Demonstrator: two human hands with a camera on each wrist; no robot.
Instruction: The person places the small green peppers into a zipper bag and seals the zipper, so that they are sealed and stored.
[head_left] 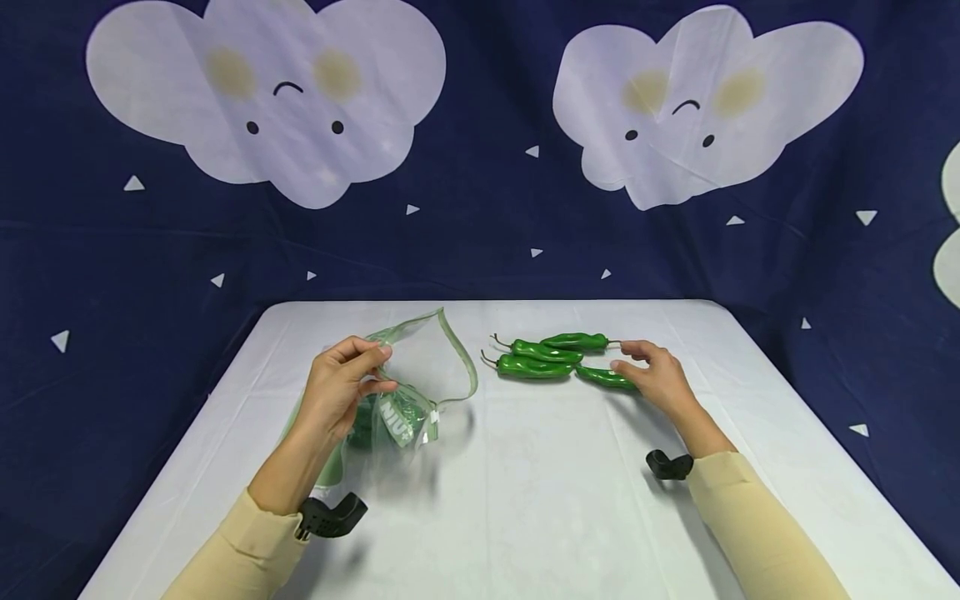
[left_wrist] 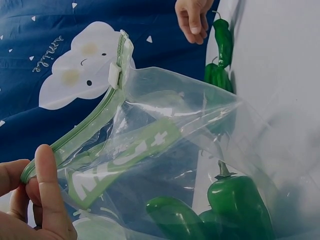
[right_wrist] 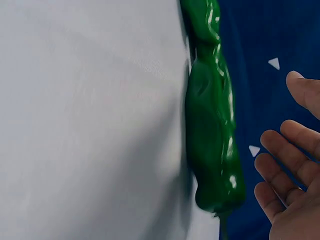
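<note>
My left hand point(head_left: 341, 383) pinches the green-trimmed rim of a clear zip bag point(head_left: 457, 358), whose mouth gapes toward the right. White lettering on a green band marks the bag, and a white slider point(left_wrist: 114, 76) sits on its zip. Dark green peppers point(left_wrist: 240, 205) show through the plastic low in the bag. On the table, several long green chili peppers point(head_left: 536, 367) lie close together. Over the rightmost chili pepper point(head_left: 606, 378) hovers my right hand point(head_left: 656, 375), its fingers spread and holding nothing; the right wrist view shows its fingers point(right_wrist: 280, 172) apart from the peppers.
A white-covered table point(head_left: 555, 492) lies beneath both hands. Behind it hangs a dark blue curtain point(head_left: 487, 208) with clouds and small triangles. Black wrist devices point(head_left: 333, 515) sit at both cuffs.
</note>
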